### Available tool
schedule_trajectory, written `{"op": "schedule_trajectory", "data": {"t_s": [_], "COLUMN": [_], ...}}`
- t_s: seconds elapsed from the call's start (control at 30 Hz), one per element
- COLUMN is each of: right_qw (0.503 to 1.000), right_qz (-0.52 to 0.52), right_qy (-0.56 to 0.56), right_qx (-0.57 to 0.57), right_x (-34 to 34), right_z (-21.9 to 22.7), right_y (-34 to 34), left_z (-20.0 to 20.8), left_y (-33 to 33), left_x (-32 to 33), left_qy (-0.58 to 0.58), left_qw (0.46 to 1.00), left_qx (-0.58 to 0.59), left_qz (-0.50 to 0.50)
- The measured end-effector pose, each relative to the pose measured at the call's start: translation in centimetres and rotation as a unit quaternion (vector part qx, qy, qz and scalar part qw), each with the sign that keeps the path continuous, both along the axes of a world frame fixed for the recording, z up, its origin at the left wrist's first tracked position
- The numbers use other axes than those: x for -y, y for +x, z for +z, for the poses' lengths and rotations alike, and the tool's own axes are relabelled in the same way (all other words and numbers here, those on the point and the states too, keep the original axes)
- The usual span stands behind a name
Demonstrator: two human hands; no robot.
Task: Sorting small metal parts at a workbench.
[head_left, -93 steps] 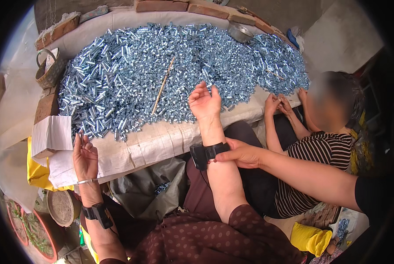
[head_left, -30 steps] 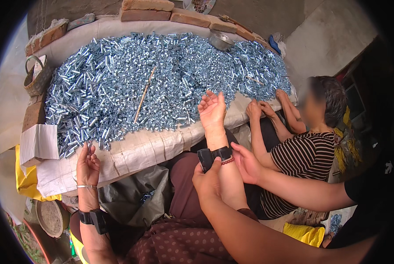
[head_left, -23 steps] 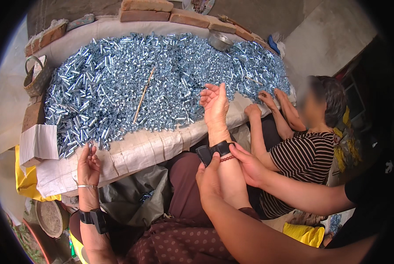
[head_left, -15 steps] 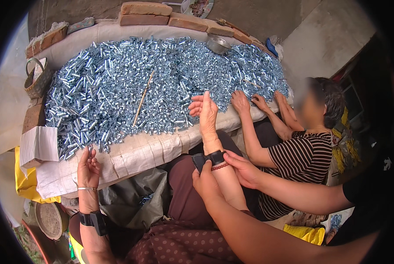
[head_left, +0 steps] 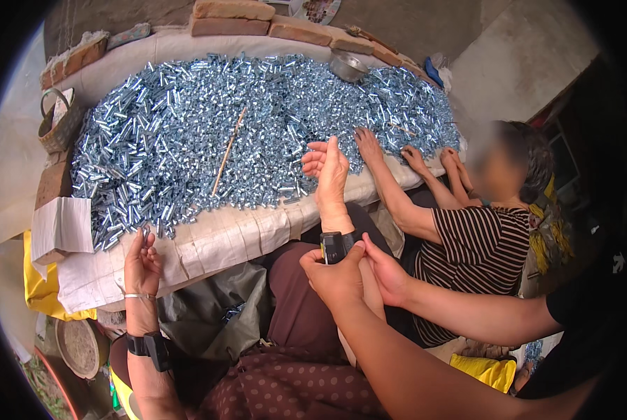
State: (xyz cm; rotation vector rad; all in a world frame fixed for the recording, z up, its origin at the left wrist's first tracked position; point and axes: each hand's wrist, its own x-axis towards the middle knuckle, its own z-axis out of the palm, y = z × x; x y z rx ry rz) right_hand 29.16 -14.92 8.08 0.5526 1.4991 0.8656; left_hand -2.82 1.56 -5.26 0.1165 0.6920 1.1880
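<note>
My left hand is raised at the near left edge of a wide heap of small shiny metal tubes, pinching a small metal tube between thumb and fingertips. A bracelet and a black wristband device are on that forearm. My right hand is held up at the near edge of the heap, fingers apart and nothing in them. Another person's two hands grip a black wristband device around my right wrist.
Bricks border the cloth-covered table. A metal bowl sits at the heap's back, and a thin stick lies on it. A basket stands at left. On the right, a striped-shirt person's hand touches the heap.
The other person's hands have shifted on my right wrist, and the band's device has turned. The striped-shirt person's hand has moved left and farther onto the heap. My left hand stays nearly still.
</note>
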Motion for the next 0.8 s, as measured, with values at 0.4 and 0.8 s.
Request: {"op": "schedule_trajectory", "data": {"t_s": [0.4, 0.8], "right_qw": [0.979, 0.987], "right_qz": [0.154, 0.111], "right_qy": [0.126, -0.111], "right_qx": [0.049, 0.027], "right_x": [1.5, 1.8], "right_z": [1.7, 1.0], "right_y": [0.2, -0.9], "left_z": [-0.2, 0.0], "left_y": [0.7, 1.3], "left_x": [0.2, 0.5], "left_qy": [-0.009, -0.009], "left_qw": [1.000, 0.999], "left_qx": [-0.008, -0.041], "left_qz": [0.003, -0.010]}}
